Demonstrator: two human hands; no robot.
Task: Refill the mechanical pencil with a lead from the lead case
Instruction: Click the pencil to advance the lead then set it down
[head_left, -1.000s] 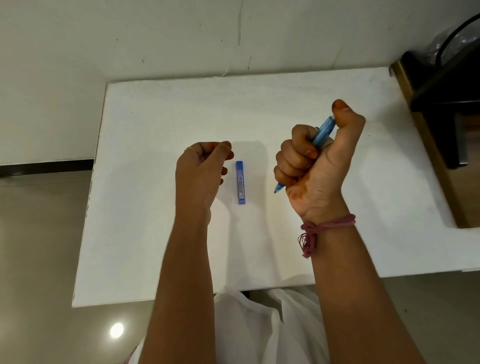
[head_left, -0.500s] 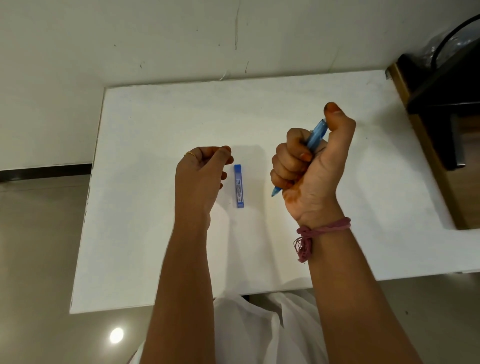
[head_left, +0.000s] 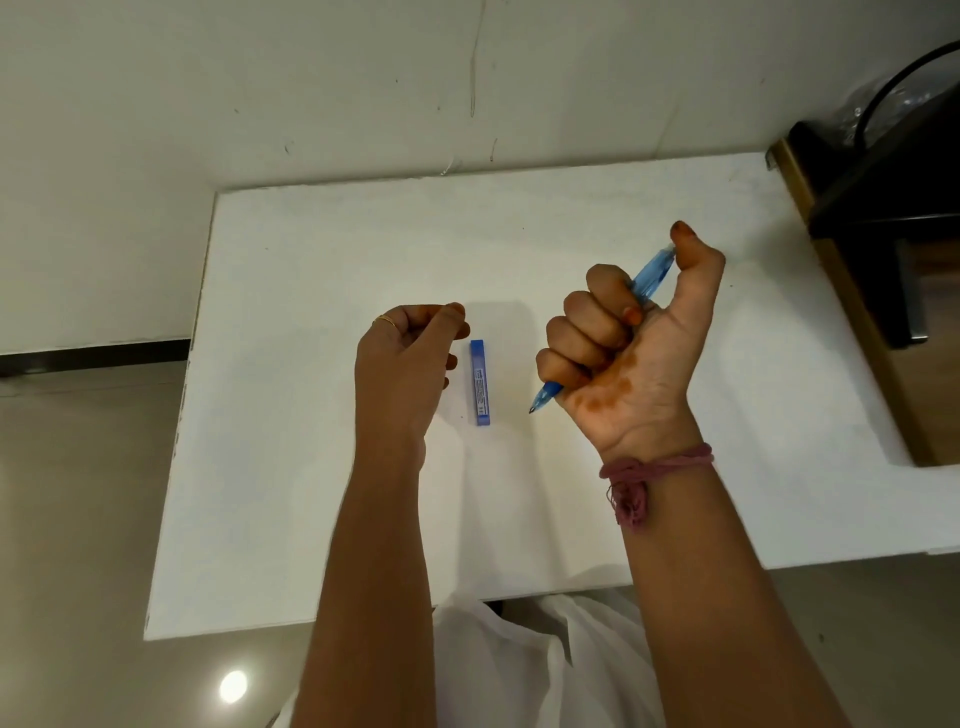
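Observation:
A blue mechanical pencil (head_left: 649, 275) sits in the fist of my right hand (head_left: 623, 348), tip pointing down-left and top end under my thumb. The blue lead case (head_left: 480, 382) lies flat on the white table (head_left: 311, 467), lengthwise toward me, between my two hands. My left hand (head_left: 410, 364) hovers just left of the case, fingers curled with thumb and fingertips pinched together. Whether something thin is pinched there I cannot tell.
The table's left and near edges drop to a grey floor. A wooden cabinet edge (head_left: 852, 332) and a dark object (head_left: 893, 208) stand at the right. A pale wall (head_left: 363, 78) backs the table. White clothing (head_left: 519, 665) shows below the near edge.
My right hand has tilted a little and my thumb has shifted on the pencil's top end. The left hand and lead case have stayed put.

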